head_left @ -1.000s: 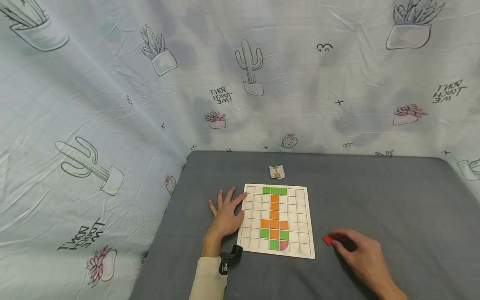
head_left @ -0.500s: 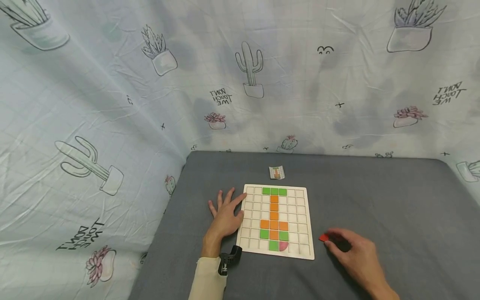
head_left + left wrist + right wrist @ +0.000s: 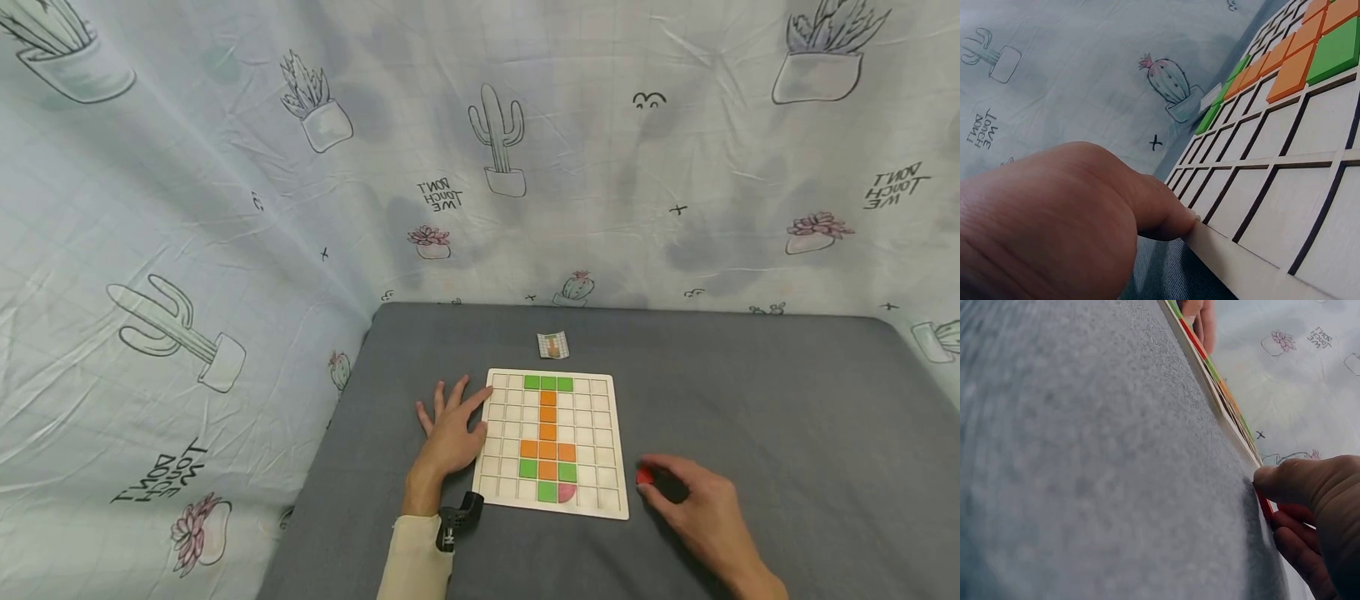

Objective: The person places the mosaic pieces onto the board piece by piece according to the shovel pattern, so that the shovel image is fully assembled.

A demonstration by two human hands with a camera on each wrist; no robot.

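A wooden grid board (image 3: 498,467) lies on the grey cloth, with orange tiles (image 3: 548,432), green tiles (image 3: 547,491) and one pink rounded tile (image 3: 566,492) in its cells. My left hand (image 3: 450,437) rests at the board's left edge, fingers spread; in the left wrist view its thumb (image 3: 1172,215) touches the rim. To the right of the board, my right hand (image 3: 697,504) pinches a small red tile (image 3: 644,476) between thumb and fingers. Much of that tile is covered by the fingertips; in the right wrist view only the edge of the red tile (image 3: 1264,505) shows.
A small printed card (image 3: 553,345) with a tile pattern lies behind the board. The grey cloth (image 3: 787,400) covers the table, and a curtain (image 3: 600,167) with cactus drawings hangs behind it and along the left side.
My right hand has moved left toward the board with the red tile, which is now more covered by the fingers. The left hand and the board stay nearly as they were.
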